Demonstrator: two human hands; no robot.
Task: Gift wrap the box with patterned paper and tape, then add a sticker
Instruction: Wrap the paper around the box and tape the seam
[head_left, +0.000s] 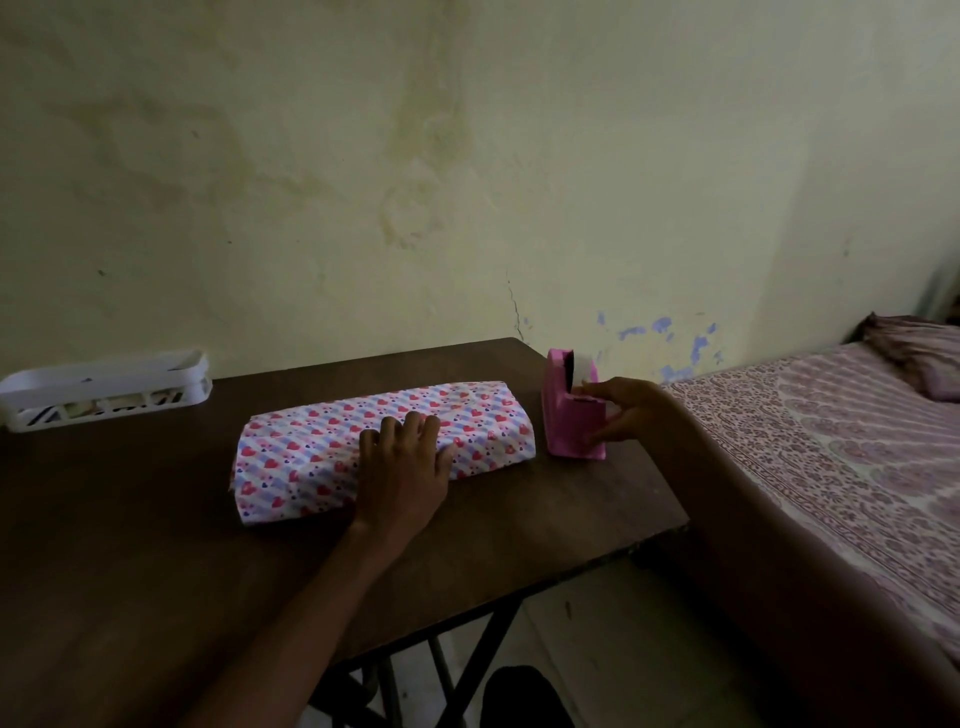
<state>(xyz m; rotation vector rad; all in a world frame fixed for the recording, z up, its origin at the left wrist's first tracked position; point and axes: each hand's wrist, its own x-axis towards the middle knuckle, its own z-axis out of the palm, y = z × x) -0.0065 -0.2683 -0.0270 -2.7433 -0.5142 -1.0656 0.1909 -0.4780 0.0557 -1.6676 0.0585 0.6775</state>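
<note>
A long box wrapped in white paper with red and blue hearts (311, 441) lies across the middle of the dark wooden table (130, 545). My left hand (402, 462) presses flat on the paper near the box's front middle, fingers spread. To the right of the box stands a pink tape dispenser (566, 415). My right hand (631, 410) is at the dispenser, with fingertips on its top front edge and thumb against its side. The tape itself is too small to make out.
A white plastic basket (104, 389) sits at the table's far left against the yellowish wall. A bed with a patterned pink cover (831, 441) runs along the right, close to the table's right edge (660, 525). Table legs and floor show below.
</note>
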